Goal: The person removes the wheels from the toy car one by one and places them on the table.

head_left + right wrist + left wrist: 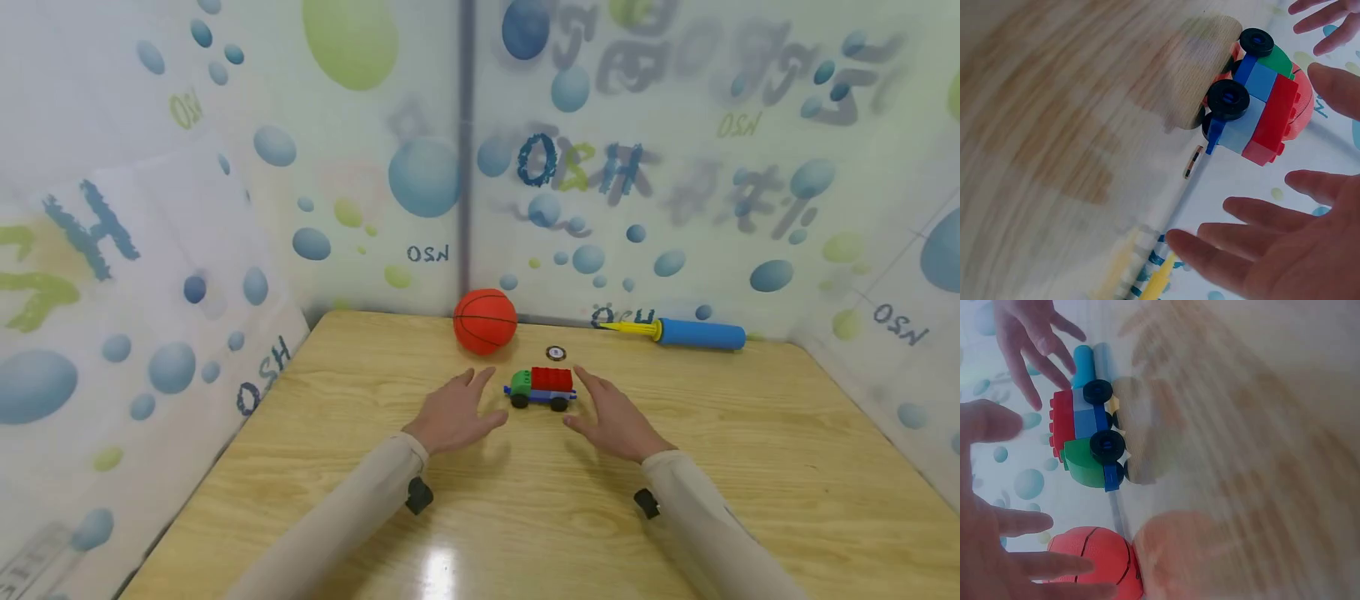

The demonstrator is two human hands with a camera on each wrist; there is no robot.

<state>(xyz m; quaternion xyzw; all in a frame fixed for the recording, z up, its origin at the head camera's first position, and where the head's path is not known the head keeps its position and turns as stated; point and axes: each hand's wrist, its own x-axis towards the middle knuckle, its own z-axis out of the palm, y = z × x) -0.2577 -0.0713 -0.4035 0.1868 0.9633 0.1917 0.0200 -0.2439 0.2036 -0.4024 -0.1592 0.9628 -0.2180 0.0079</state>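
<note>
Between both hands stands a toy truck (pixel 542 389) of building blocks, with a green cab, a red studded top, blue parts and black wheels. My left hand (pixel 454 414) is at the cab end, fingers spread and apart from the truck. On the other side my right hand (pixel 617 418) has its fingers extended near the truck's rear, holding nothing. In the left wrist view the truck (pixel 1088 428) shows its side and wheels. The right wrist view shows the truck's red top (pixel 1269 122) beside the spread right fingers.
A red ball (pixel 485 322) with black lines sits behind the truck, near the wall. A round chip (pixel 556 353) lies just behind the truck. At the back right is a blue hand pump (pixel 701 334) with a yellow nozzle. Patterned walls border the wooden table (pixel 750 467).
</note>
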